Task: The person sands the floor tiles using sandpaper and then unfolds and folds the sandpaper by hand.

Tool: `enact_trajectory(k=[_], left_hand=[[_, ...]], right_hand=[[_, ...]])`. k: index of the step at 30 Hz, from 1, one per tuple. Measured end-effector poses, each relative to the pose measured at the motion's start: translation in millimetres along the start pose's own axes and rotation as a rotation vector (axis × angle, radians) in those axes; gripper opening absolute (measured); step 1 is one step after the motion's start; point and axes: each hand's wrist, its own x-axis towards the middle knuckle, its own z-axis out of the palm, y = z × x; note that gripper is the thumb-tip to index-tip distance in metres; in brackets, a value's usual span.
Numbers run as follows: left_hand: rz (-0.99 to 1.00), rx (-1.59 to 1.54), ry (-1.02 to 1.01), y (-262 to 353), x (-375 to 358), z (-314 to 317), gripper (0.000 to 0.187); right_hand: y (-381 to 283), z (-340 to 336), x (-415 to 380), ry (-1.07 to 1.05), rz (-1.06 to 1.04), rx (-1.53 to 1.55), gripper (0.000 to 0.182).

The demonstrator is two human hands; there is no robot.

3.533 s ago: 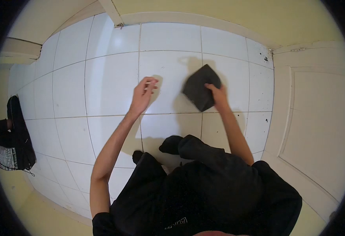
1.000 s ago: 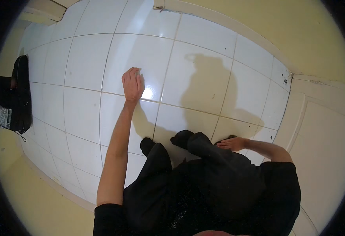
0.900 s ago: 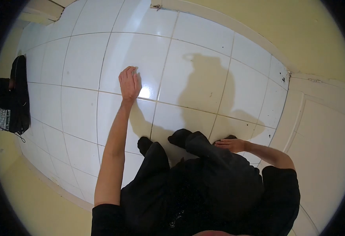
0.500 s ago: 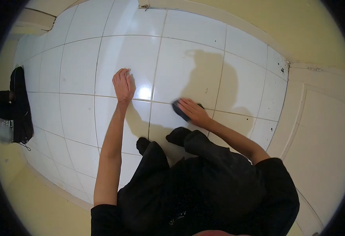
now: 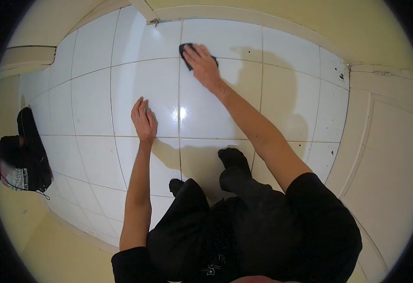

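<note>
A dark cloth (image 5: 186, 50) lies on the white tiled floor (image 5: 143, 82), near the far wall. My right hand (image 5: 202, 66) is spread over it and presses it flat; parts of the cloth show past the fingertips and beside the hand. Lower and to the left, my left hand (image 5: 144, 120) is held at the floor with its fingers somewhat apart and nothing in them. Both arms are stretched forward from black sleeves.
A black bag (image 5: 32, 146) and other dark items stand by the left wall. My black-socked feet (image 5: 235, 158) are on the tiles below my hands. A pale door (image 5: 395, 137) is at the right. Small dark specks (image 5: 341, 75) dot the floor's far right corner.
My right hand has slid the cloth forward and to the left, toward the far wall. My left hand remains at the floor, its fingers a little more spread. The view has shifted slightly.
</note>
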Motion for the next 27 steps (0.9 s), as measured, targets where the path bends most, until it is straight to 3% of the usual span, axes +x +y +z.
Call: enact_trajectory(k=[8, 16, 22, 27], left_hand=[[0.003, 0.055, -0.05, 3, -4, 2, 0.039], [0.01, 0.118, -0.064, 2, -3, 5, 0.042], [0.038, 0.121, -0.056, 5, -1, 7, 0.045], [0.087, 0.161, -0.049, -7, -1, 9, 0.046]], right_hand=[[97, -41, -17, 0.106, 0.39, -0.258, 0.052], [162, -142, -150, 0.196, 0.718, -0.46, 0.068], [92, -223, -282, 0.11, 0.863, -0.38, 0.073], [-1, -266, -376, 0.173, 1.077, -0.377, 0.08]])
